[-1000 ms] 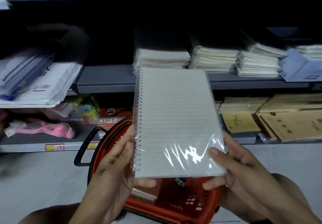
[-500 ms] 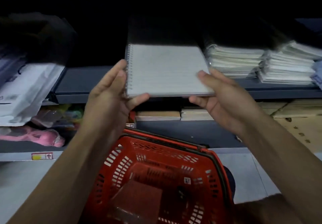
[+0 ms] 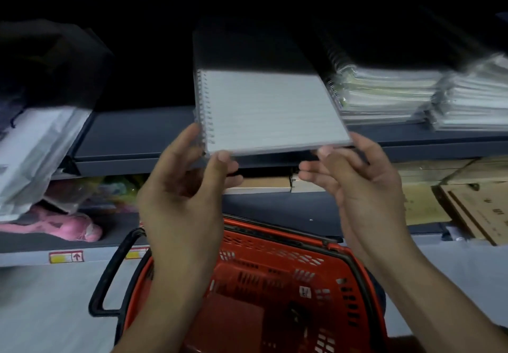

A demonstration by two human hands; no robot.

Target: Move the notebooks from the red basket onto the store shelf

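Centre of frame: we see a spiral notebook [image 3: 266,110], lined cover, plastic-wrapped, lying nearly flat with its coil on the left. Its far end is over the dark store shelf [image 3: 132,135]; the near edge juts past the shelf's front lip. Whether its underside rests on the shelf board we cannot tell.

Left hand [image 3: 181,187], centre-left: thumb curled up against the near left corner of the notebook, fingers rising beside the coil, so it pinches that corner. Right hand [image 3: 357,185], centre-right: fingers bent at the near right corner, fingertips touching the edge or just under it. The blur keeps us from saying whether it truly grips or only touches.

Upper right: stacks of wrapped notebooks [image 3: 384,94] sit on the same shelf, just beside the held one, and a further stack runs toward the right edge.

Bottom centre: the red basket [image 3: 275,284] with slotted walls sits below both forearms, its black handle [image 3: 110,278] swung down to the left. Its inside is dim and we cannot make out the contents.

Left side: white paper packets [image 3: 35,149] lean on the shelf end, with a pink item [image 3: 68,226] on the lower shelf beneath. Lower right: brown paper-covered books [image 3: 467,209] on the lower shelf.
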